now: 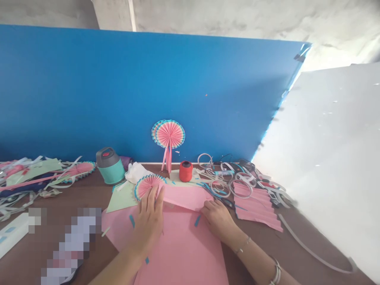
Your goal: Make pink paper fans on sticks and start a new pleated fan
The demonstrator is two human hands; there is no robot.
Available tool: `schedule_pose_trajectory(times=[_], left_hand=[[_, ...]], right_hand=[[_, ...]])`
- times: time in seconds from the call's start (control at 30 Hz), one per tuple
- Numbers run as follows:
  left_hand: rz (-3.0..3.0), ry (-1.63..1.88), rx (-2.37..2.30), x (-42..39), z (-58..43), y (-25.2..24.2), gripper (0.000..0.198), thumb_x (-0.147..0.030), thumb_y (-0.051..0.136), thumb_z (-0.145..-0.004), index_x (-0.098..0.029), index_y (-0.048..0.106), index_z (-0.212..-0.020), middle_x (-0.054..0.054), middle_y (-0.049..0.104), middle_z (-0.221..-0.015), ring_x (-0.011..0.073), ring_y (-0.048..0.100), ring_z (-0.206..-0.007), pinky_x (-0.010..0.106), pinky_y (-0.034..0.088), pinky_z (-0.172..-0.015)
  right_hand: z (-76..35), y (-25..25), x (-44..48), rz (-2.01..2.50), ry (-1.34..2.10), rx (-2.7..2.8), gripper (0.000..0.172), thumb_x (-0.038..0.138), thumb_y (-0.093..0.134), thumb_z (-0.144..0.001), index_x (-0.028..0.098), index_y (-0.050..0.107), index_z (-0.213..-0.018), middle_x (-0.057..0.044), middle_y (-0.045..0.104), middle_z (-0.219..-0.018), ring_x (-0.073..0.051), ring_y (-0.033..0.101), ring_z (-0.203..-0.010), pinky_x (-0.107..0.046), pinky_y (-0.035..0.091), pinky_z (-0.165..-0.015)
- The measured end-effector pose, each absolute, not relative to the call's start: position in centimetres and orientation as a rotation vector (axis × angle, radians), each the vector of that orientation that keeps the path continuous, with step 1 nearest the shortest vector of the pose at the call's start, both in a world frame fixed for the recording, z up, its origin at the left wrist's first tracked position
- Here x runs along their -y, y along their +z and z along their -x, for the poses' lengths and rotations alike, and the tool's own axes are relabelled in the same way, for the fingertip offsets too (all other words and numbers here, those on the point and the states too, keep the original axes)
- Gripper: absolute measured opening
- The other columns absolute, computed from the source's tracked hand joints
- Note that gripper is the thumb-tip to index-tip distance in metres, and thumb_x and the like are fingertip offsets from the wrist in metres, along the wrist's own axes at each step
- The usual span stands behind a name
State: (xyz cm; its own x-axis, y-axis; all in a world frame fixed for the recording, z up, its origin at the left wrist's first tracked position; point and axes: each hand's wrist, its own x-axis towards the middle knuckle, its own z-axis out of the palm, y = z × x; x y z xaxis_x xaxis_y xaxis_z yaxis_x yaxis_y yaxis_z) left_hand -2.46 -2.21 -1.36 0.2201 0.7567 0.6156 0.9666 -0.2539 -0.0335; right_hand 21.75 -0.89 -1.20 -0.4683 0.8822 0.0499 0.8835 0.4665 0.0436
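A pink paper sheet (184, 249) lies in front of me with its far edge folded into a raised band (187, 198). At the left end of that band, my left hand (150, 215) grips the paper between its fingers and thumb. My right hand (218, 219), its fingers curled, pinches the band's right end. Just beyond my left fingertips is a round pleated paper fan (148, 185), pink with a blue-green rim and partly covered by the hand. Small blue paper scraps (197, 221) lie on the pink sheet.
A finished-looking paper rosette (169, 134) with pink streamers stands against the blue panel (118, 91). Near it are a red thread spool (186, 171) and a teal-and-grey container (111, 168). Pleated pink paper (255, 208) and tape rolls (242, 186) crowd the right; paper strips (32, 178) pile left.
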Motion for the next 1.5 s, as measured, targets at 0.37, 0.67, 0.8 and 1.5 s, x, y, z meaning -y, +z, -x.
schedule_pose_trajectory(times=[0.37, 0.67, 0.8, 1.5], left_hand=[[2.625, -0.434, 1.667, 0.7, 2.6, -2.2, 0.026, -0.014, 0.041, -0.089, -0.019, 0.062, -0.104, 0.005, 0.063, -0.094, 0.0213, 0.052, -0.091, 0.036, 0.04, -0.08], [2.701, -0.301, 1.635, 0.4, 2.6, -2.9, 0.024, -0.007, 0.041, -0.086, -0.016, 0.063, -0.083, 0.005, 0.059, -0.09, 0.0203, 0.051, -0.088, 0.033, 0.04, -0.078], [2.741, -0.261, 1.701, 0.4, 2.5, -2.6, 0.027, -0.006, 0.039, -0.085, -0.016, 0.064, -0.081, 0.006, 0.06, -0.088, 0.0207, 0.052, -0.087, 0.033, 0.04, -0.078], [2.667, -0.541, 1.796, -0.4, 2.2, -2.5, 0.027, -0.011, 0.039, -0.088, -0.016, 0.064, -0.077, 0.005, 0.06, -0.084, 0.02, 0.053, -0.087, 0.032, 0.041, -0.079]], right_hand=[[-22.2, -1.4, 0.8, 1.572, -0.145, 2.655, 0.02, 0.011, 0.047, -0.085, 0.017, 0.066, -0.083, -0.007, 0.063, -0.085, -0.019, 0.053, -0.079, -0.032, 0.028, -0.072], [-22.3, -1.7, 0.8, 1.545, -0.136, 2.625, 0.019, 0.012, 0.046, -0.085, 0.017, 0.065, -0.082, -0.007, 0.062, -0.085, -0.019, 0.052, -0.08, -0.032, 0.029, -0.074], [-22.6, -1.8, 0.8, 1.515, -0.104, 2.596, 0.023, 0.008, 0.044, -0.085, 0.016, 0.065, -0.081, -0.007, 0.062, -0.086, -0.019, 0.052, -0.082, -0.031, 0.031, -0.074], [-23.0, -3.3, -0.7, 1.532, 0.217, 2.176, 0.016, 0.014, 0.052, -0.082, 0.018, 0.066, -0.076, -0.004, 0.064, -0.084, -0.018, 0.057, -0.082, -0.029, 0.039, -0.074]])
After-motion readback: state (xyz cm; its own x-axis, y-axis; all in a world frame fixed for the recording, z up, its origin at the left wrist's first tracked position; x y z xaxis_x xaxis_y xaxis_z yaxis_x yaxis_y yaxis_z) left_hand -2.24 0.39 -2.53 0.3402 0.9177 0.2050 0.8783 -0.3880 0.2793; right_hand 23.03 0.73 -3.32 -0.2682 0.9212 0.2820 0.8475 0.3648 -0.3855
